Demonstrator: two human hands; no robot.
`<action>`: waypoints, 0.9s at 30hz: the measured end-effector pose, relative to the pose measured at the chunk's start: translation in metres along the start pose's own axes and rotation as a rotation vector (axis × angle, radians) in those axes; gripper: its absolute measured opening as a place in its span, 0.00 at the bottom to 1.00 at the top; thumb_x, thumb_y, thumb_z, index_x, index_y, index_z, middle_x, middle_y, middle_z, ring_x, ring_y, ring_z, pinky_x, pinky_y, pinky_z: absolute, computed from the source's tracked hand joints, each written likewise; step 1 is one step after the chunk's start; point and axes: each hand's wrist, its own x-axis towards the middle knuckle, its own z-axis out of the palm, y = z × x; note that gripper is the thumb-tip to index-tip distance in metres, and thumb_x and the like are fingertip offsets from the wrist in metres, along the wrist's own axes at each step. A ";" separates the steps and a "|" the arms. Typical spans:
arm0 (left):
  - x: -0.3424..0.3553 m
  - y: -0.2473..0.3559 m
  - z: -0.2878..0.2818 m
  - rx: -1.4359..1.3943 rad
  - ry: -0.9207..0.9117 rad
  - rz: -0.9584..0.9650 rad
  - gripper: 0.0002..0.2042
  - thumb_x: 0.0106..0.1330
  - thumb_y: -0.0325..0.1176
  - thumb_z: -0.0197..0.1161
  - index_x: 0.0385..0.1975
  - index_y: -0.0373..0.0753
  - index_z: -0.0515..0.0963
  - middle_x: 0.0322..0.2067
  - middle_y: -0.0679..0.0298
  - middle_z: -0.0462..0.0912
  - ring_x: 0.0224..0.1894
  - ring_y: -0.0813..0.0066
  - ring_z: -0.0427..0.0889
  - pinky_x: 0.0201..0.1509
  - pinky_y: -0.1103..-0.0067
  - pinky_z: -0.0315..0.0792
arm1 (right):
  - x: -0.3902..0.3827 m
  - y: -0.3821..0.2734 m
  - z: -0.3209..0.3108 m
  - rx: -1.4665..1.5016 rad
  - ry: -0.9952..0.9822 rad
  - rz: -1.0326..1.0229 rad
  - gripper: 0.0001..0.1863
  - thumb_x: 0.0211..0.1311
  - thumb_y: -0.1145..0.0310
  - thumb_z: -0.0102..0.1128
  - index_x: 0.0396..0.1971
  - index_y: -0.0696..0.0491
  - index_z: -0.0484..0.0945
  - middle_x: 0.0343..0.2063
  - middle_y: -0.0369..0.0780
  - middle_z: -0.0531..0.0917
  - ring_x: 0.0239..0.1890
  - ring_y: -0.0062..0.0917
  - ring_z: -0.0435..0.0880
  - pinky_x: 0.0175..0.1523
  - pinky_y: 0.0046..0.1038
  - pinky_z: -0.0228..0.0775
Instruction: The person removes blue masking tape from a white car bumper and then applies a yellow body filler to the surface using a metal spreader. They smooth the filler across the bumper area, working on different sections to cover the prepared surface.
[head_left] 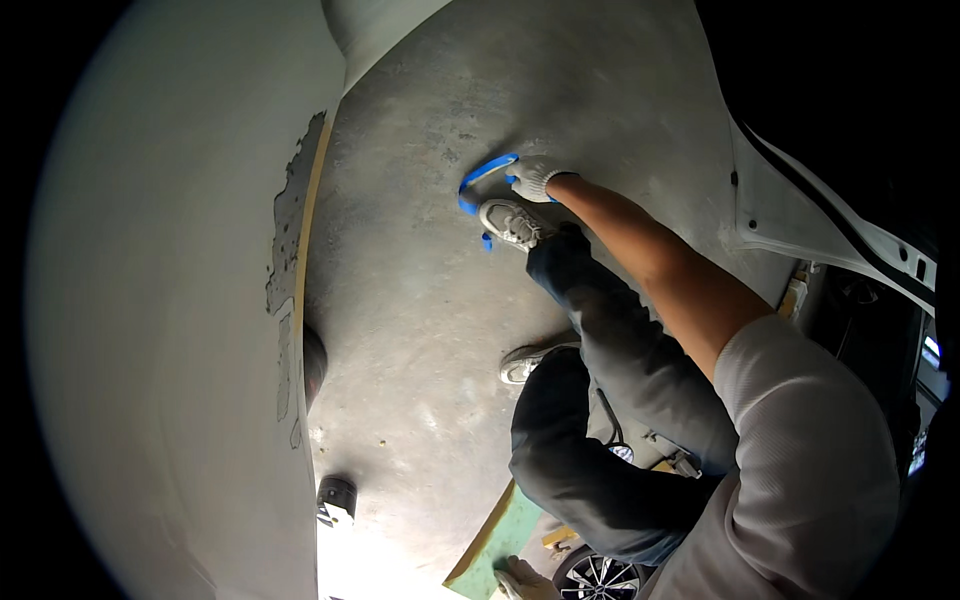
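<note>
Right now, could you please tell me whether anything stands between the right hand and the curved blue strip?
Nothing visible does: the gloved right hand is right at the upper end of the blue strip. The nearby shoe sits close to the strip's lower end, not between them.

Tape (467,184) beside a shoe (510,222) (panel (170,300) farther left).

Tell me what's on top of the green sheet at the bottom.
Gloved left hand overlaps the green sheet's lower right part. The surface beneath the fingers is covered, and the frame cuts off the sheet's bottom end.
</note>
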 end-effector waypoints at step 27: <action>-0.054 0.078 -0.075 0.532 0.001 0.313 0.19 0.73 0.36 0.54 0.48 0.20 0.72 0.44 0.39 0.77 0.43 0.52 0.79 0.49 0.67 0.77 | -0.290 0.018 -0.246 0.646 0.136 0.116 0.28 0.58 0.47 0.59 0.56 0.46 0.76 0.55 0.42 0.78 0.56 0.34 0.78 0.57 0.34 0.72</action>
